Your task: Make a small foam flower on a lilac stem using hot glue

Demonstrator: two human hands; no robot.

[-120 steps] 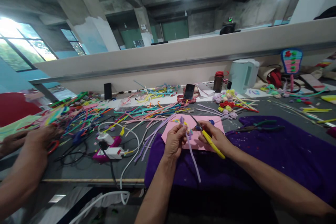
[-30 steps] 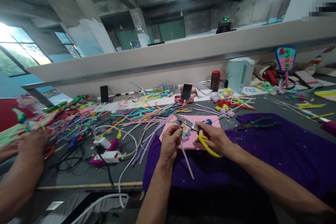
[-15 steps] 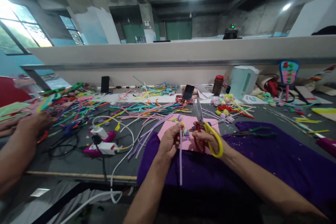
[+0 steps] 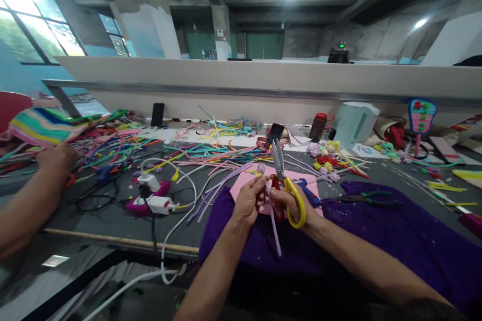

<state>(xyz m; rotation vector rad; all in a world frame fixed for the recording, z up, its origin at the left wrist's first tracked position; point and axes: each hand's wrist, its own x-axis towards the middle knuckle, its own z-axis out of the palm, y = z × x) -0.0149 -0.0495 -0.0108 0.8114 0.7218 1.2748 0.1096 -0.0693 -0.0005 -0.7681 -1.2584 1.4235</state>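
Observation:
My left hand (image 4: 250,197) pinches a lilac pipe cleaner (image 4: 276,235), whose free end hangs down over the purple cloth (image 4: 233,233). The scissors (image 4: 278,159), with a yellow loop and what looks like a red one, are in my right hand (image 4: 292,206). Their blades point up and look nearly closed. Fingers of both hands meet near the pipe cleaner, so the exact contact is hidden. Beneath them lies a pink sheet (image 4: 241,179), with a small lilac twisted piece (image 4: 261,168) above my left fingertips. A blue glue gun (image 4: 309,193) rests right of my right hand.
Pipe cleaners (image 4: 211,155) cover the table beyond. Pliers (image 4: 371,197) lie on the cloth at right. A power strip (image 4: 148,203) with a white cable sits left. Another person's hand (image 4: 58,158) is by a striped piece (image 4: 41,125). A bottle (image 4: 318,128) and pitcher (image 4: 356,123) stand behind.
The scissors have turned more upright, their blades closer together, and my right hand has come nearer my left. The pipe cleaner's lower end now slants right. The other person's striped piece is raised.

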